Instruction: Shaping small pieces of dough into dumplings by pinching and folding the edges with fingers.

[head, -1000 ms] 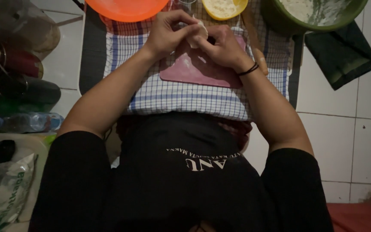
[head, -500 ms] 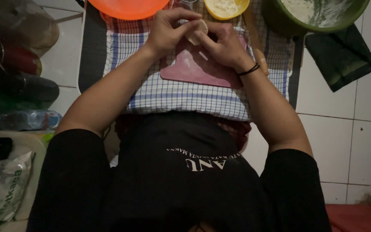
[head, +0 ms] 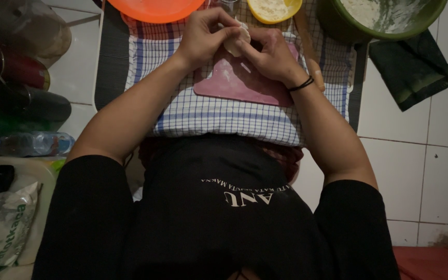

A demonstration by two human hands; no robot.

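Both hands meet over a pink cutting board (head: 239, 85) that lies on a checked cloth (head: 208, 114). My left hand (head: 203, 36) and my right hand (head: 268, 52) pinch a small pale piece of dough (head: 234, 41) between their fingertips. A black band circles my right wrist. The dough is held just above the board's far edge, partly covered by my fingers.
An orange bowl (head: 156, 8), a yellow dish of filling (head: 275, 8) and a green bowl of flour (head: 385, 18) stand at the far edge. A wooden rolling pin (head: 309, 52) lies right of the board, a dark cloth (head: 413, 67) on the white tiles. Bottles and bags sit left.
Both hands stay on the dough at the board's far edge; the fingers have shifted slightly around it. Nothing else moved.
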